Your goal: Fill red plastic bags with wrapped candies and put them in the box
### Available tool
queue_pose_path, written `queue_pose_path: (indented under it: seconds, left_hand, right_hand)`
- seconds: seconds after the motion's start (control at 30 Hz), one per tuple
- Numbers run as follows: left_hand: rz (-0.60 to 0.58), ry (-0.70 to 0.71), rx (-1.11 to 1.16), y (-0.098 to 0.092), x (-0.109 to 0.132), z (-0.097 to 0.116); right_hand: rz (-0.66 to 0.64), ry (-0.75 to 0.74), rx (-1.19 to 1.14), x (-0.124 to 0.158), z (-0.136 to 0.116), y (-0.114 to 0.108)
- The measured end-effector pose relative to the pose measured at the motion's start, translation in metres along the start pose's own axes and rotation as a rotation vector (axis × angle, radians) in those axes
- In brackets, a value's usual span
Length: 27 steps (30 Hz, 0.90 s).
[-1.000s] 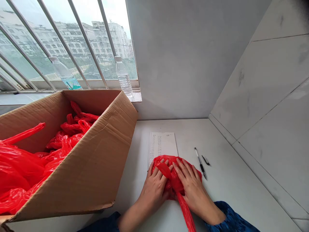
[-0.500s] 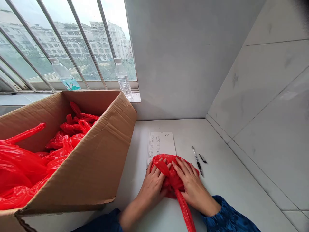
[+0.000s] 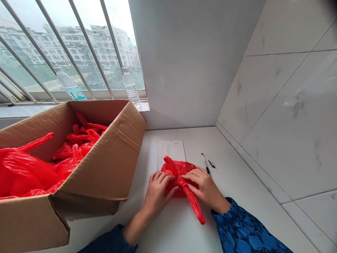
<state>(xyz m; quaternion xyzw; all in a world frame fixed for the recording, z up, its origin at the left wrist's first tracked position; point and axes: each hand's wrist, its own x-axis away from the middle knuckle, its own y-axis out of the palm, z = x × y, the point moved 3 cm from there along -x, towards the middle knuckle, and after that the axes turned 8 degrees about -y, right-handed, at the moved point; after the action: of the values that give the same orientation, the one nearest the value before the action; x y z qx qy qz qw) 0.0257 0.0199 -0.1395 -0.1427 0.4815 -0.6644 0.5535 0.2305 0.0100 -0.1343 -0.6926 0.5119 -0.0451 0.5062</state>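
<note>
A tied red plastic bag (image 3: 181, 180) lies on the white table, knot upward, with one handle end sticking up at the back and the other trailing toward me. My left hand (image 3: 157, 191) grips the bag's left side, fingers curled over it and thumb near the knot. On the right, my right hand (image 3: 204, 185) is closed on the bag beside the knot, thumb and fingers pinching the plastic. What the bag contains is hidden. Behind it, a printed sheet of paper (image 3: 172, 149) is partly covered by the bag.
A cardboard box (image 3: 105, 165) holding several red plastic bags (image 3: 34, 168) stands on the left. A pen (image 3: 205, 163) and its cap (image 3: 211, 163) lie right of the paper. Two bottles, one clear (image 3: 131, 88) and one labelled (image 3: 70, 86), stand by the barred window.
My hands were spread flat over the bag; now their fingers curl in around the knot. The knot and handle ends stand out more. The view has shifted slightly.
</note>
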Motion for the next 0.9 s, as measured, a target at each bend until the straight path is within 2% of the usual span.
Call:
queue_pose_path:
  seconds: [0.1,0.2,0.3,0.37,0.5,0.7,0.8,0.9]
  left_hand:
    - [0.013,-0.018,0.042,0.000,-0.006,0.005]
    - [0.067,-0.070,0.104,-0.008,-0.012,0.002]
    - [0.171,-0.185,0.184,-0.024,-0.013,-0.012]
    - [0.224,-0.258,0.238,-0.032,-0.011,-0.022]
    - [0.240,-0.307,0.314,-0.037,-0.005,-0.023]
    - [0.094,-0.241,0.283,-0.036,-0.012,0.014]
    - [0.100,-0.248,0.276,-0.039,-0.019,0.024]
    - [0.145,-0.288,0.356,-0.040,-0.021,0.024]
  right_hand:
    - [0.045,-0.017,0.010,-0.004,-0.005,0.000]
    - [0.122,0.011,0.003,-0.004,-0.001,-0.008]
    - [0.338,0.213,-0.072,0.003,0.017,-0.024]
    - [0.431,0.333,-0.107,0.010,0.028,-0.033]
    - [0.379,0.346,-0.143,0.012,0.027,-0.035]
    - [0.232,0.140,-0.068,-0.002,-0.006,-0.027]
    - [0.289,0.116,-0.050,-0.004,-0.010,-0.029]
    - [0.414,0.219,-0.208,0.001,-0.004,-0.033]
